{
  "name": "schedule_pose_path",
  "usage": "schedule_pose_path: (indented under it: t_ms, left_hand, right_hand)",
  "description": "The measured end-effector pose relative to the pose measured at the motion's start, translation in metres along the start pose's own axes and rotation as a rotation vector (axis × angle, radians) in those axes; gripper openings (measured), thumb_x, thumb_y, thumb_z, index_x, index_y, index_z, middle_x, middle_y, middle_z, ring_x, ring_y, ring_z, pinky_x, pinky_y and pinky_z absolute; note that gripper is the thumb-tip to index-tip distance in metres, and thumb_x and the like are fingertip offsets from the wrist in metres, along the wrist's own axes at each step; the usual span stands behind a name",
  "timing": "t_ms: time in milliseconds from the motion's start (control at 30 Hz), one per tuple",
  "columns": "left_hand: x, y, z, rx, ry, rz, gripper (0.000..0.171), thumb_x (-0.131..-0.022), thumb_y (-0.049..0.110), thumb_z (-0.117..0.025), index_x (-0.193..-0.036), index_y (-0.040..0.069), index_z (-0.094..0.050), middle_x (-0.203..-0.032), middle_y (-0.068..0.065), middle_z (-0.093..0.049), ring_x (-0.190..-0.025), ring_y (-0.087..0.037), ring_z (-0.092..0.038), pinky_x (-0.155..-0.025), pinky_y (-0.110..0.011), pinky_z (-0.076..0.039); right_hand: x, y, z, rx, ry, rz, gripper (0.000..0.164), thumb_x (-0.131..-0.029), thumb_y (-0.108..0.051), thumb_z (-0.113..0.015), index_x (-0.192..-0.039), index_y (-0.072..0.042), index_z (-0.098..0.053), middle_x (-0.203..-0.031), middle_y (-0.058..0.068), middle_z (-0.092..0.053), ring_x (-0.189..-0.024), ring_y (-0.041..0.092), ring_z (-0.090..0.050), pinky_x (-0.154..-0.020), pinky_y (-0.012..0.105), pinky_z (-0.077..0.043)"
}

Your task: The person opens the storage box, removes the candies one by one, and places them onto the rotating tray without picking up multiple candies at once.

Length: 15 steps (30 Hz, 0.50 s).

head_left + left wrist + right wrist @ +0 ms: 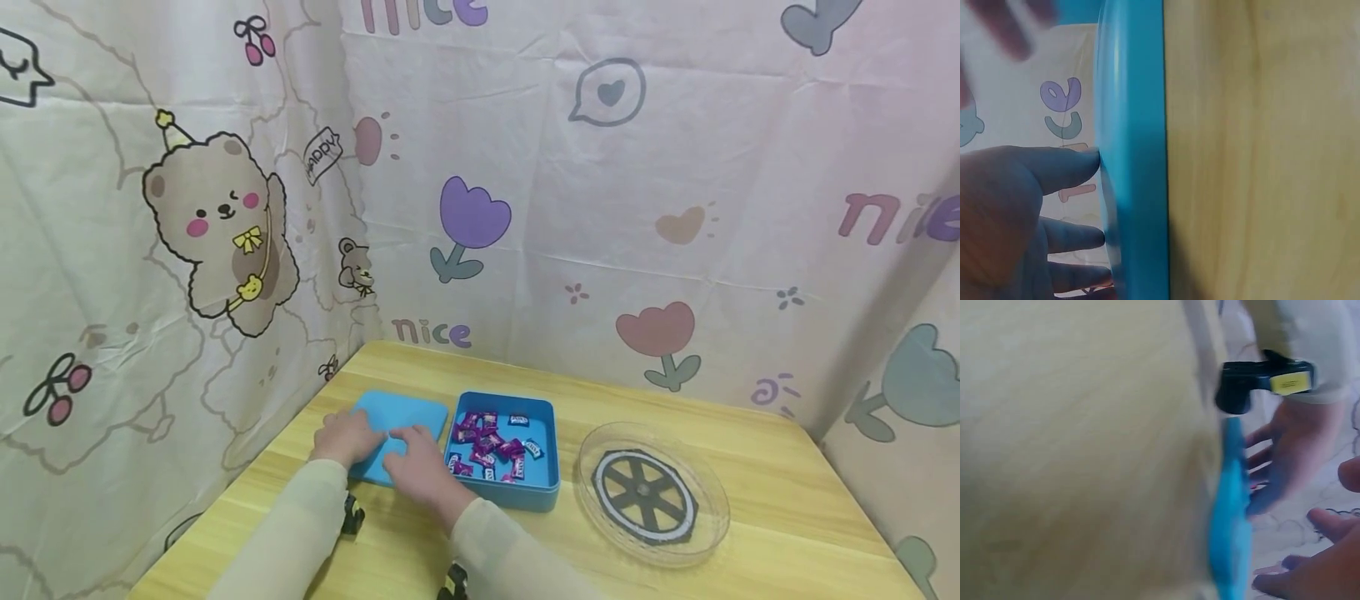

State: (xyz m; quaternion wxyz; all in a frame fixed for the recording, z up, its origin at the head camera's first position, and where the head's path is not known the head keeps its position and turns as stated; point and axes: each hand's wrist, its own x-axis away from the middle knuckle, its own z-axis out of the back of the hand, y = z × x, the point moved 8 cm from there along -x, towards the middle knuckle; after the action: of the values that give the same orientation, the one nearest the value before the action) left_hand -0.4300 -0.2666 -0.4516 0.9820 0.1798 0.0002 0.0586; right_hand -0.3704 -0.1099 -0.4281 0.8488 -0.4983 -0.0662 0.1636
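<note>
— Touches what with the left grip [345, 437]?
— Rests straight, slightly spread fingers and thumb against the blue lid [408, 412], clasping nothing
— And does what with the right grip [422, 473]?
— Holds thumb and forefinger apart over the right part of the lid, also clasping nothing; cannot tell from the blurred right wrist view whether touching it
— Where to find the lid exactly?
— On the left part of the wood-grained worktop [772, 467], lying flat, just beside the open blue box [495, 495]
— Sees what inside the box?
— Sees purple-wrapped sweets [487, 442], clustered mostly toward the left and middle, with several white-and-blue packets [532, 448] among and beside them
— And farther right?
— Shows 1 round clear dish [711, 500], standing apart from the box, with a dark wheel-like shape [643, 490] visible through it
— Notices anything else?
— Wears 2 pale sleeves [281, 533] and a black-and-yellow mount [352, 514] at each wrist; works before a hanging cloth [555, 158] printed with a bear [217, 196], tulips [474, 212] and hearts [611, 93]
</note>
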Motion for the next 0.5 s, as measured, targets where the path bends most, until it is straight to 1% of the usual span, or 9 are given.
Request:
schedule_pose_path:
  t_ms: [100,200,300,433,500]
  left_hand:
    - [0.001,0.006,0.001,-0.012,0.016,-0.022,0.063,-0.098,0.038,-0.06,-0.138,-0.009,-0.054,-0.14,-0.038,-0.046,-0.121,-0.056,-0.044,-0.091,-0.07,-0.041]
    - [0.002,0.015,0.002,-0.01,0.029,-0.053,0.063,-0.099,0.039,-0.058,-0.139,-0.009,-0.053,-0.143,-0.038,-0.044,-0.126,-0.057,-0.041,-0.095,-0.071,-0.04]
    - [0.003,0.027,0.005,-0.001,0.053,-0.1,0.062,-0.101,0.039,-0.057,-0.141,-0.007,-0.053,-0.146,-0.034,-0.044,-0.131,-0.056,-0.04,-0.1,-0.07,-0.038]
    - [0.004,0.044,0.01,0.024,0.067,-0.165,0.061,-0.101,0.04,-0.056,-0.141,-0.006,-0.053,-0.144,-0.029,-0.05,-0.133,-0.051,-0.043,-0.106,-0.065,-0.037]
    - [0.005,0.052,0.011,0.037,0.056,-0.184,0.061,-0.101,0.041,-0.057,-0.141,-0.005,-0.054,-0.142,-0.027,-0.053,-0.132,-0.049,-0.045,-0.106,-0.063,-0.037]
  right_hand:
    - [0.0,-0.008,0.01,-0.047,0.009,0.031,0.05,-0.091,-0.024,-0.059,-0.141,-0.016,-0.059,-0.156,0.007,-0.041,-0.146,0.031,-0.032,-0.116,0.057,-0.028]
    - [0.0,-0.013,0.025,-0.061,0.026,0.057,0.047,-0.092,-0.024,-0.059,-0.139,-0.019,-0.061,-0.15,0.003,-0.048,-0.142,0.03,-0.038,-0.113,0.057,-0.032]
    - [-0.001,-0.014,0.041,-0.079,0.037,0.063,0.042,-0.094,-0.025,-0.059,-0.136,-0.022,-0.064,-0.147,0.002,-0.052,-0.13,0.029,-0.048,-0.104,0.056,-0.042]
    - [-0.004,-0.01,0.064,-0.05,0.055,0.064,0.039,-0.097,-0.027,-0.057,-0.134,-0.025,-0.064,-0.145,0.001,-0.052,-0.116,0.025,-0.053,-0.095,0.052,-0.048]
    - [-0.007,-0.006,0.075,-0.009,0.069,0.063,0.038,-0.099,-0.028,-0.055,-0.136,-0.025,-0.063,-0.145,0.001,-0.051,-0.12,0.026,-0.053,-0.098,0.053,-0.048]
